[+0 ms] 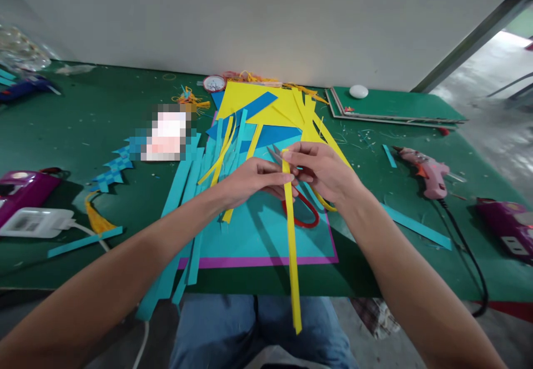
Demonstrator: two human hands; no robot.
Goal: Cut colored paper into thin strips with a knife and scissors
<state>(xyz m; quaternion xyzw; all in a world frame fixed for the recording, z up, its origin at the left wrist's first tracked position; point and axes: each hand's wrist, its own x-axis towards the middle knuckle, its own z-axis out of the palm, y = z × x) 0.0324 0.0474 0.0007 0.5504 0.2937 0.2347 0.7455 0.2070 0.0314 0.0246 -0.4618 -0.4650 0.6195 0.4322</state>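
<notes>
A long yellow paper strip (291, 235) hangs from my fingers over the table's front edge. My left hand (263, 177) pinches it with thumb on top, a little below its upper end. At that end my right hand (317, 168) has its fingertips closed on the strip too. Behind the hands lies a pair of scissors (308, 222) with red handles; the blade tips show just above the fingers, and its middle is hidden. Under the hands is turquoise paper (258, 235) on a purple sheet (266, 261).
Turquoise strips (177, 208) lie to the left, yellow sheets (237, 99) behind. A woven blue chain (112, 169) with a yellow tassel (97, 213) is further left. A pink glue gun (431, 171) with a black cord rests at right, near a purple power strip (506, 227).
</notes>
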